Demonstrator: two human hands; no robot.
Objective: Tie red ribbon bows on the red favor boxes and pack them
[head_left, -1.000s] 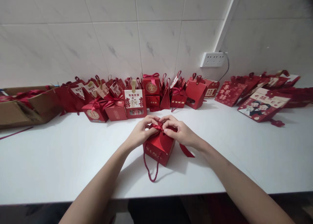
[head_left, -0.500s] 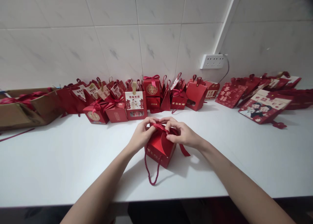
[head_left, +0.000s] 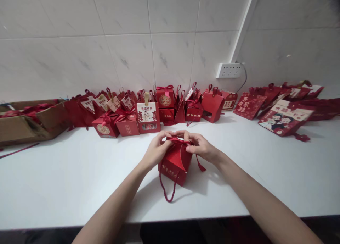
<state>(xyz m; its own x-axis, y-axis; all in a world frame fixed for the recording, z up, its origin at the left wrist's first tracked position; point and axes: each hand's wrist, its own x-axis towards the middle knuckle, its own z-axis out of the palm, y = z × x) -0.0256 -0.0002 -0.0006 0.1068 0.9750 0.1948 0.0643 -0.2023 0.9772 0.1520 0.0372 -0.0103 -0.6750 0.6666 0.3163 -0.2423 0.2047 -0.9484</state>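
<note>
A red gift box (head_left: pixel 175 162) with gold lettering stands upright on the white table in front of me. A dark red rope handle (head_left: pixel 168 198) hangs down its near side onto the tabletop. On top lies a red ribbon (head_left: pixel 178 140), one tail of which drops to the right of the box. My left hand (head_left: pixel 158 148) is closed on the ribbon from the left, thumb towards me. From the right, my right hand (head_left: pixel 200 146) pinches the ribbon between thumb and fingers. The fingertips of both hands nearly meet behind the ribbon, partly hidden.
Several red gift boxes (head_left: pixel 148 120) line the tiled wall. More bags and boxes (head_left: pixel 284 118) stand at the right. A cardboard box (head_left: pixel 23 128) holding red ribbons is at the left, a loose cord (head_left: pixel 20 150) before it. A power strip (head_left: pixel 228 70) hangs on the wall.
My hands have drawn slightly apart, and the ribbon between them now stretches flatter across the box top. The camera view has shifted a little.
</note>
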